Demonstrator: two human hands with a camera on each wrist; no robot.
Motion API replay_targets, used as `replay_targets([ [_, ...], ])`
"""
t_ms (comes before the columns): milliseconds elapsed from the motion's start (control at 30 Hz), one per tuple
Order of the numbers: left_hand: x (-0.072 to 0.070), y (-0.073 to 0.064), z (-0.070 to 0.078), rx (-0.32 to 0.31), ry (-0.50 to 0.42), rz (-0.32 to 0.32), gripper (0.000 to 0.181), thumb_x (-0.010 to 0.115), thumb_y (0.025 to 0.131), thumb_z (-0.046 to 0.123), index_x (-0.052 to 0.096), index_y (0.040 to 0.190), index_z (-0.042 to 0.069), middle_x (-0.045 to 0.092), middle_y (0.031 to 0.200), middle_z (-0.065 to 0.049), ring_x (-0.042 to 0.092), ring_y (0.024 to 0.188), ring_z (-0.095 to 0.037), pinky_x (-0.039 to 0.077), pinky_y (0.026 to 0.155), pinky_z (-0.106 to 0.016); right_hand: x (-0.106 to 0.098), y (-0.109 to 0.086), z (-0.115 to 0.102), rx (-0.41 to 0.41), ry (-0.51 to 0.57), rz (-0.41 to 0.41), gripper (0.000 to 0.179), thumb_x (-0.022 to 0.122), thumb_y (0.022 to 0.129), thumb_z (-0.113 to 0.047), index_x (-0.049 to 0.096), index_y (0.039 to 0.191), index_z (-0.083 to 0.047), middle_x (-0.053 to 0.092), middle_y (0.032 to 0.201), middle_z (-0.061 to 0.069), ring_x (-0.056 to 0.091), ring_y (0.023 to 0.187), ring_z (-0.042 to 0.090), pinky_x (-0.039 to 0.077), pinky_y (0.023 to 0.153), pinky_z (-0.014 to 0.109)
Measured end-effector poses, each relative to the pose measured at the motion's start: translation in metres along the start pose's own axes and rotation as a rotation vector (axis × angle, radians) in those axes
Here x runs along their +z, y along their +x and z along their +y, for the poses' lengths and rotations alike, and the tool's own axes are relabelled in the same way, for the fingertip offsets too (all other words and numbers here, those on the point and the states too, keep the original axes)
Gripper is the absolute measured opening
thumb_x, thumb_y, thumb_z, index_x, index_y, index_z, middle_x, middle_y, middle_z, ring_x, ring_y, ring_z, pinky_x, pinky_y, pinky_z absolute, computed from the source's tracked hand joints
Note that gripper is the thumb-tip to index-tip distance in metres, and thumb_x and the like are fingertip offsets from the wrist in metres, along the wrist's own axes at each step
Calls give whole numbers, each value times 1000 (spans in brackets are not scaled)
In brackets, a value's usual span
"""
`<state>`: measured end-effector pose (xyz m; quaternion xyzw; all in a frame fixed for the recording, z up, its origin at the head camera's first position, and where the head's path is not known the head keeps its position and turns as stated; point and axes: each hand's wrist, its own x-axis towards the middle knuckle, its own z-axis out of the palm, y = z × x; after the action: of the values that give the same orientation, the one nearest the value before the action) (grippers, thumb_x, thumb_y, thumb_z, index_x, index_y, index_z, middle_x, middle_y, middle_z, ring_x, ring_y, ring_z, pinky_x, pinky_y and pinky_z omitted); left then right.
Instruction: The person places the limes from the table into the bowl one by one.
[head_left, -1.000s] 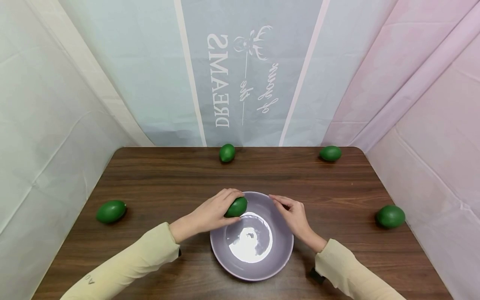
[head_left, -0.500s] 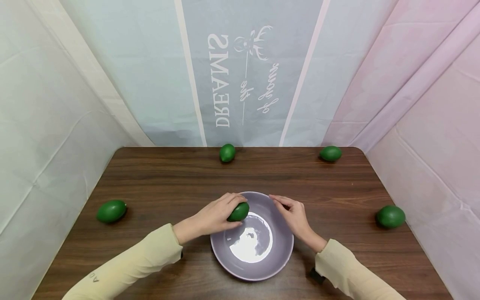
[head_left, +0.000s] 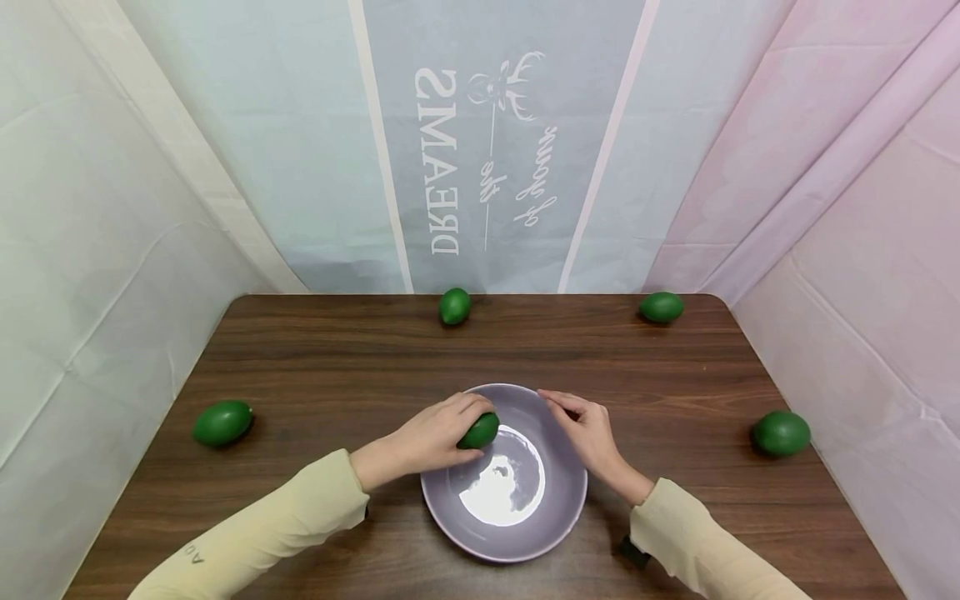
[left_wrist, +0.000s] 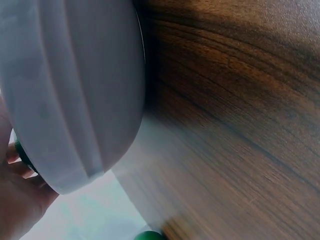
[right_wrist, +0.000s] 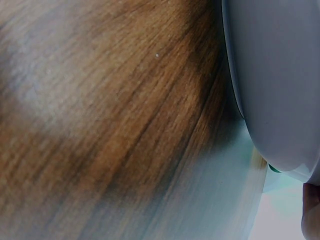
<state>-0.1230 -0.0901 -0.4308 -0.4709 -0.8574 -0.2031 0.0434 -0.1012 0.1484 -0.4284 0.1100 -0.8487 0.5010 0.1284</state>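
A shallow lilac bowl [head_left: 517,537] sits near the front of the table. My left hand [head_left: 431,435] grips a green lime [head_left: 482,431] over the bowl's inner left side, fingers over its far side and thumb nearer me. Whether the lime touches the bowl cannot be told. In the left wrist view the bowl's outer wall [left_wrist: 85,90] mostly hides the held lime [left_wrist: 22,157]. My right hand [head_left: 596,437] pinches the bowl's far right rim between thumb and fingers. Only a bit of this hand [right_wrist: 311,215] shows in the right wrist view.
Other limes lie on the brown wooden table [head_left: 337,358]: one at left [head_left: 222,422], one at the back middle [head_left: 454,307], one at the back right [head_left: 661,307] and one at right [head_left: 782,433]. Cloth curtains [head_left: 315,167] enclose the back and sides.
My left hand has shifted slightly toward me and to the right with the lime, farther over the bowl. The right hand and the bowl have stayed put.
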Motion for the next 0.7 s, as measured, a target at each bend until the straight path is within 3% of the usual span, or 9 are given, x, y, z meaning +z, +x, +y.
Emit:
replay_targets([
  [400, 6, 3, 2, 15, 130, -97, 53, 76, 73, 27, 52, 116, 8, 54, 113, -3, 50, 106, -18, 40, 95, -30, 0, 0, 1, -7, 4, 0, 18, 61, 82, 5, 69, 98, 4, 67, 97, 17, 63, 94, 26, 42, 77, 7],
  [700, 7, 5, 4, 36, 159, -103, 49, 75, 73, 23, 54, 115, 8, 54, 113, -2, 50, 107, -18, 42, 92, -31, -1, 0, 0, -5, 4, -3, 18, 61, 83, 5, 69, 98, 3, 67, 97, 17, 63, 95, 27, 43, 77, 7],
])
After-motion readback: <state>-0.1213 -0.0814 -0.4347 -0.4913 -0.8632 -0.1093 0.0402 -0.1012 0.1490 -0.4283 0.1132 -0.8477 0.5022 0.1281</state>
